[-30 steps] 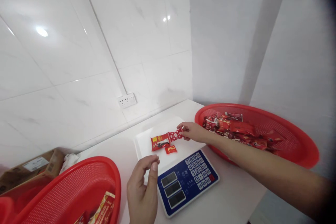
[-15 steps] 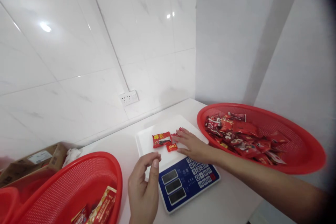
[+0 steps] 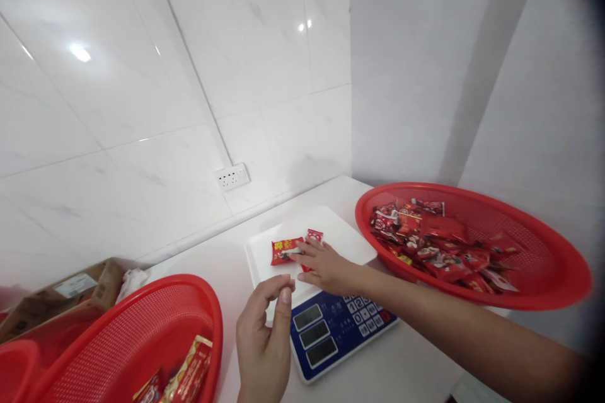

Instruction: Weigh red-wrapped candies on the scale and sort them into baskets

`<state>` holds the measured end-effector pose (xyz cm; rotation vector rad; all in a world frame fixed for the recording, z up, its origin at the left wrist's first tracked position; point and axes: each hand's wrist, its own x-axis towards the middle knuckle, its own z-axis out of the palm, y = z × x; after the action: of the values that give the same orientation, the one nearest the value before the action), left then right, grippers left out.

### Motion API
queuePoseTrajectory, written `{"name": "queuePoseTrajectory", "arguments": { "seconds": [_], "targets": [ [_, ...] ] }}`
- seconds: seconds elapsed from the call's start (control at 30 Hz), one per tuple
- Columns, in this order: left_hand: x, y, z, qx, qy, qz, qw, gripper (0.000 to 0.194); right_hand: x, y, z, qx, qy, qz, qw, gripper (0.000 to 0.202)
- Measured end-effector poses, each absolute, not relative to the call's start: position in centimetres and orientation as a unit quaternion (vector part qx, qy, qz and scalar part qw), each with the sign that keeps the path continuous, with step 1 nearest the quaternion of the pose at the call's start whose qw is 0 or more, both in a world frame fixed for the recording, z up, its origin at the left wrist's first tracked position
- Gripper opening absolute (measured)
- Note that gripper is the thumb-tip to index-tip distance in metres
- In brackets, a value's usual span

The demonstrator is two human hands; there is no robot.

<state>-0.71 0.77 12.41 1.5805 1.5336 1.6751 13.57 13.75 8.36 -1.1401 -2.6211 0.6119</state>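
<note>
On the white tray of a scale (image 3: 265,234) lie red snack packets: a larger one (image 3: 283,250) with yellow print, and a smaller one (image 3: 314,235) beside it. My right hand (image 3: 321,264) lies over the packets with its fingers spread, partly covering them and another small red packet. In front of the tray is the scale's blue panel (image 3: 340,308) with keys and three dark displays. My left hand (image 3: 265,334) is raised at the panel's left, its thumb and fingers bent close together; nothing shows between them.
A red basket (image 3: 558,264) full of red packets stands at the right. Another red basket (image 3: 208,302) with a few packets is at the lower left, near a cardboard box (image 3: 101,283). A socket (image 3: 232,177) is on the tiled wall.
My right hand has moved left over the packets and now covers more of them. The small packet behind it shows more fully. My left hand has shifted slightly right.
</note>
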Motion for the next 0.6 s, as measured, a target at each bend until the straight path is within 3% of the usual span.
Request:
{"name": "queuePoseTrajectory", "arguments": {
  "seconds": [0.27, 0.5, 0.6],
  "targets": [
    [-1.2, 0.9, 12.2, 0.528, 0.567, 0.605, 0.181, 0.028, 25.8, 16.7, 9.3, -0.527, -0.812, 0.153, 0.201, 0.057],
    [-1.4, 1.3, 11.7, 0.514, 0.615, 0.571, 0.176, 0.038, 36.6, 13.7, 9.0, -0.583, -0.782, 0.217, 0.043, 0.063],
    [-0.7, 1.3, 11.8, 0.48, 0.642, 0.566, 0.195, 0.042, 38.0, 12.2, 8.9, -0.598, -0.772, 0.214, 0.024, 0.065]
  ]
}}
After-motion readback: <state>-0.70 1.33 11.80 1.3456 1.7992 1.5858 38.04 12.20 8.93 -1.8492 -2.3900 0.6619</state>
